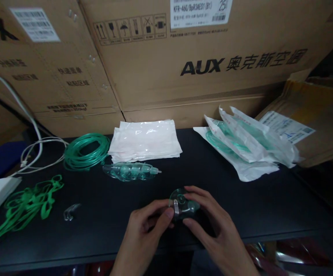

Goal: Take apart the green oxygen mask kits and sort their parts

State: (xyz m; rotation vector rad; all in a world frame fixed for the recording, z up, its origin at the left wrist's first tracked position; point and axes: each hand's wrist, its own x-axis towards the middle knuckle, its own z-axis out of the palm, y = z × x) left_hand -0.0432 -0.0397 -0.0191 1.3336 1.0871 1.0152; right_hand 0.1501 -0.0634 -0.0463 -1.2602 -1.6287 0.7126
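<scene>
Near the front of the dark table, a clear green oxygen mask (pixel 187 209) is held between both hands. A small metal nose clip (pixel 176 207) shows on its left side. My left hand (pixel 147 226) pinches the mask at that side, with the thumb by the clip. From the right, my right hand (pixel 212 218) curls around the mask, fingertips on its top and thumb at its lower edge. Beyond my hands lies a stack of similar clear green masks (pixel 130 171). At the left are several small metal strips (pixel 71 212) and a tangle of green elastic straps (pixel 31 203).
Coiled green tubing (pixel 87 151) and stacked white pouches (pixel 146 140) lie at the back. Packed pouches with green contents (pixel 241 142) rest at the right beside an open carton (pixel 322 119). Large cardboard boxes (pixel 155 76) stand behind. A white cable (pixel 37 130) hangs at the left.
</scene>
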